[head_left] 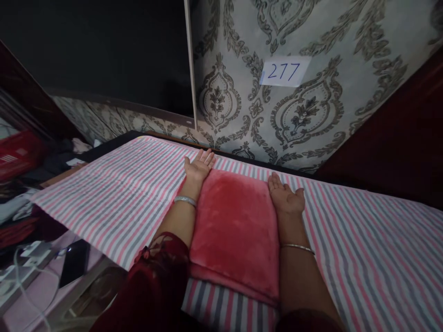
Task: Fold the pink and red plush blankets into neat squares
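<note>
A folded red plush cloth point(238, 230) lies flat on a striped pink, grey and white cloth point(114, 198) that covers the table. Its layers show along the near edge. My left hand point(199, 167) rests palm up at the cloth's far left corner, fingers stretched out. At the far right corner, my right hand point(286, 196) also lies palm up with its fingers extended. Both forearms run along the sides of the folded cloth. Neither hand grips anything.
Behind the table stands a patterned wall with a paper marked 277 point(285, 71). A large dark screen point(104, 50) is at the left. Lower left, a phone point(74, 263), a power strip point(26, 267) and cables lie on a pink surface. A red basket point(20, 154) stands farther left.
</note>
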